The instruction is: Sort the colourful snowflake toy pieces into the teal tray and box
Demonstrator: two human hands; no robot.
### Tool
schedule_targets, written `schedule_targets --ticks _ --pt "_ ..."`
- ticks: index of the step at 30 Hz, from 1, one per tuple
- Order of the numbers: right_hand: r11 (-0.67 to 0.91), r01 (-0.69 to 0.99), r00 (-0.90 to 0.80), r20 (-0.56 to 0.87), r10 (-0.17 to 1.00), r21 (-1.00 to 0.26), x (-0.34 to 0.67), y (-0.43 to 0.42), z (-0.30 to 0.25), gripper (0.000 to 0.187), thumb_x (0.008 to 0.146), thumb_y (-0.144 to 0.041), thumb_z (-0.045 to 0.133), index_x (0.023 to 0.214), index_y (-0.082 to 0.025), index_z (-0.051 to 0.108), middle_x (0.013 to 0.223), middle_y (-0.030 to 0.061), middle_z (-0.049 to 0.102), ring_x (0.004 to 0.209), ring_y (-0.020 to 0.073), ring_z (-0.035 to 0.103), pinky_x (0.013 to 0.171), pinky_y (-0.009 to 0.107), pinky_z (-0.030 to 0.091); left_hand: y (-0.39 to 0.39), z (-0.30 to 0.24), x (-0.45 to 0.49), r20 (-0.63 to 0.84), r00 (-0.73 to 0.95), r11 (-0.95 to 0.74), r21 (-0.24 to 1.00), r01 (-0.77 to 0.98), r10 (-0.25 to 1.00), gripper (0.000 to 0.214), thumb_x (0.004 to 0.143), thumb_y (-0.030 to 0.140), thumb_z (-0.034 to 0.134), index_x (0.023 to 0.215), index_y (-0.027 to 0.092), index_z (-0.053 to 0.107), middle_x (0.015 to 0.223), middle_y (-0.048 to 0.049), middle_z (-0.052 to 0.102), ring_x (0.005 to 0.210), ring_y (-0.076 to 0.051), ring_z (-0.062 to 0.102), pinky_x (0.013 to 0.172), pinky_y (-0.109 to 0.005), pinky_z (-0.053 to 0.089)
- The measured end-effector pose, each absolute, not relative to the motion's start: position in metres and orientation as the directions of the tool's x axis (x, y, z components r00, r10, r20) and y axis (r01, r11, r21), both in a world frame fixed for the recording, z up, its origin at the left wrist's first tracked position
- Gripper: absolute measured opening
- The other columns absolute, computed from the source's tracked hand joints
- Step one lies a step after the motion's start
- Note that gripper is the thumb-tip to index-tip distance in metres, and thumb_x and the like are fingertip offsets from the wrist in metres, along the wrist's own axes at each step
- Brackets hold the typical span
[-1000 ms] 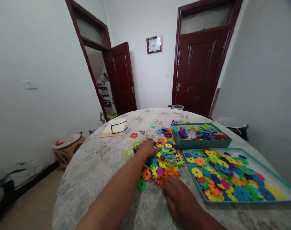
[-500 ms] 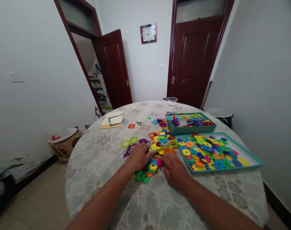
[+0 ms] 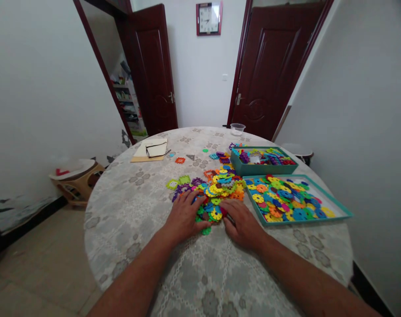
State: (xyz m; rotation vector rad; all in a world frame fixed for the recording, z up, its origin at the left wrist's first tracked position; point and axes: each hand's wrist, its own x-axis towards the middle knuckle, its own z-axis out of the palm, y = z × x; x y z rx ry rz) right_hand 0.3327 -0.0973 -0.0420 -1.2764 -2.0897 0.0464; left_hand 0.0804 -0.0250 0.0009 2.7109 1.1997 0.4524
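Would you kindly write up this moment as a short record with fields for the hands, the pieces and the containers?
Pile: loose coloured plastic discs on the table
Left hand: palm down, fingers spread on the pile's near left edge
Right hand: palm down at the pile's near right edge; grip unclear
Tray: shallow, teal, discs inside, right of pile
Box: deeper, teal, pieces inside, behind tray
Far side: notebook with glasses, clear cup

A home room: wooden doors [image 3: 265, 66], wall clock [image 3: 208, 18], clothed table [image 3: 137, 211]
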Motion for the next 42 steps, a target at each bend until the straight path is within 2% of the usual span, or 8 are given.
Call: schedule_targets --ticks 7,13,21,24,29,33,38,42 --pt "0.466 0.784 -0.243 0.488 0.838 -0.41 0.331 -0.096 -0.035 0.026 0.101 -0.019 0.053 0.123 -0.022 0.066 0.116 0.0126 0.071 0.11 0.0271 0.063 0.102 0.05 0.05 -0.015 -0.002 0.099 0.325 0.618 -0.696 0.259 0.67 0.716 0.041 0.1 0.048 0.062 0.137 0.032 0.065 0.144 -0.007 0.062 0.135 -0.03 0.053 0.116 -0.048 0.043" --pt "0.414 0.791 -0.176 0.48 0.859 -0.451 0.332 -0.096 -0.032 0.019 0.102 -0.019 0.051 0.109 -0.021 0.068 0.103 0.0096 0.071 0.098 0.0252 0.062 0.092 0.042 0.05 -0.005 0.003 0.107 0.301 0.598 -0.666 0.238 0.707 0.743 0.031 0.107 0.039 0.047 0.122 0.028 0.072 0.127 -0.0058 0.07 0.119 -0.025 0.062 0.106 -0.041 0.048" --pt "0.304 0.813 -0.055 0.454 0.889 -0.497 0.334 -0.097 -0.029 0.019 0.104 -0.025 0.047 0.094 -0.021 0.063 0.09 0.0065 0.065 0.088 0.0232 0.059 0.083 0.038 0.047 -0.004 0.016 0.11 0.193 0.535 -0.566 0.181 0.804 0.822 0.023 0.103 0.032 0.053 0.118 0.026 0.069 0.122 -0.0088 0.07 0.115 -0.027 0.064 0.098 -0.04 0.051" --pt "0.3 0.801 -0.041 0.452 0.891 -0.518 0.338 -0.099 -0.024 0.019 0.104 -0.027 0.046 0.094 -0.022 0.061 0.089 0.0057 0.063 0.087 0.0226 0.058 0.081 0.037 0.046 -0.014 0.026 0.105 0.273 0.542 -0.597 0.187 0.78 0.795 0.025 0.1 0.034 0.057 0.12 0.026 0.068 0.125 -0.0097 0.07 0.12 -0.029 0.061 0.104 -0.046 0.048" --pt "0.426 0.725 -0.273 0.343 0.899 -0.541 0.343 -0.11 -0.001 0.021 0.105 -0.028 0.045 0.091 -0.021 0.058 0.089 0.0043 0.061 0.084 0.0199 0.057 0.076 0.033 0.046 -0.038 0.037 0.079 0.291 0.634 -0.697 0.24 0.676 0.716 0.021 0.098 0.04 0.06 0.114 0.03 0.069 0.115 -0.0062 0.072 0.113 -0.027 0.063 0.102 -0.044 0.048" --pt "0.524 0.717 -0.462 0.249 0.851 -0.46 0.335 -0.12 0.008 0.017 0.105 -0.026 0.047 0.101 -0.02 0.063 0.105 0.0085 0.064 0.098 0.0218 0.059 0.086 0.034 0.048 -0.061 0.033 0.057 0.146 0.66 -0.674 0.231 0.702 0.737 0.017 0.094 0.041 0.065 0.106 0.03 0.066 0.107 -0.0046 0.072 0.104 -0.026 0.065 0.087 -0.037 0.051" --pt "0.466 0.82 -0.448 0.134 0.884 -0.333 0.319 -0.126 0.003 0.014 0.102 -0.029 0.055 0.098 -0.019 0.064 0.107 0.009 0.063 0.093 0.0217 0.06 0.079 0.033 0.047 -0.083 0.019 0.058 0.044 0.531 -0.53 0.172 0.83 0.846 0.029 0.092 0.054 0.067 0.106 0.03 0.064 0.108 -0.0071 0.072 0.102 -0.029 0.068 0.08 -0.037 0.051" --pt "0.387 0.862 -0.371 0.111 0.922 -0.329 0.312 -0.127 0.0 0.012 0.101 -0.03 0.06 0.1 -0.019 0.064 0.11 0.0105 0.064 0.094 0.0228 0.061 0.078 0.033 0.046 -0.088 0.009 0.071 0.066 0.512 -0.516 0.16 0.842 0.856 0.033 0.091 0.057 0.068 0.11 0.03 0.062 0.11 -0.0067 0.071 0.102 -0.029 0.068 0.077 -0.036 0.052"
